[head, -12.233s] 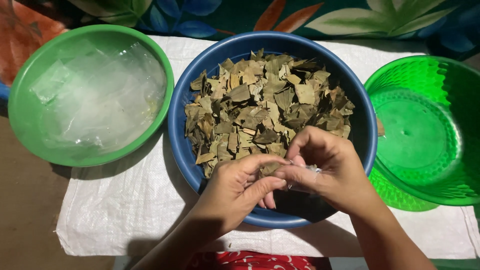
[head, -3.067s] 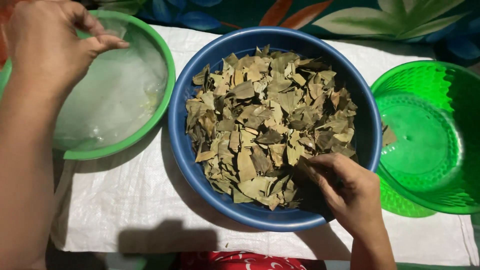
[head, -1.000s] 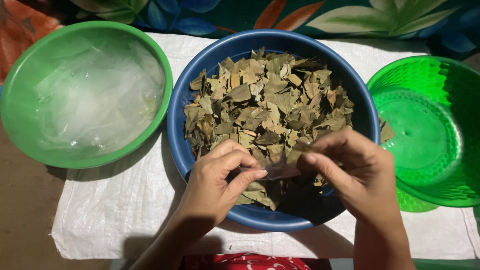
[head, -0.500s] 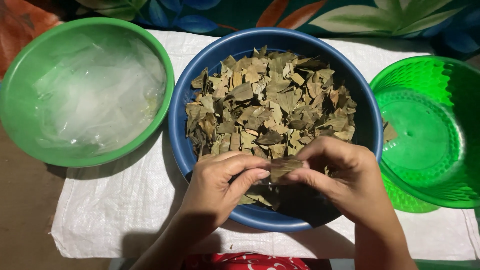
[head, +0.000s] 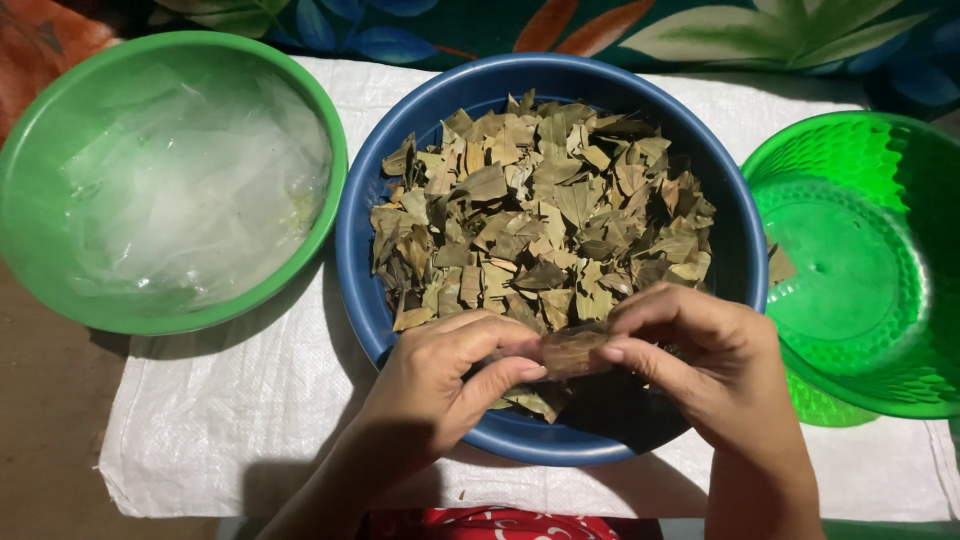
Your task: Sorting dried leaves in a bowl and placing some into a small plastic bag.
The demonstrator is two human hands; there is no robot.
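Note:
A blue basin (head: pixel 352 250) in the middle holds a heap of dry brown-green leaf pieces (head: pixel 540 210). Over its near edge, my left hand (head: pixel 440 375) and my right hand (head: pixel 700 360) meet on one folded brown leaf piece (head: pixel 572 350), pinching it from both sides between thumbs and fingers. A green basin (head: pixel 30 280) at the left holds several clear plastic sheets (head: pixel 190 190). At the right a translucent green basin (head: pixel 860 260) stands with nothing visible inside it.
All three basins rest on a white woven sack cloth (head: pixel 230 440) spread over a brown surface (head: pixel 45 430). A floral patterned cloth (head: pixel 700 30) runs along the far side. Red fabric (head: pixel 490 525) shows at the bottom edge.
My left hand came back from the green basin at the left and joined my right hand over the blue basin. Both hands now fold the leaf piece closer together.

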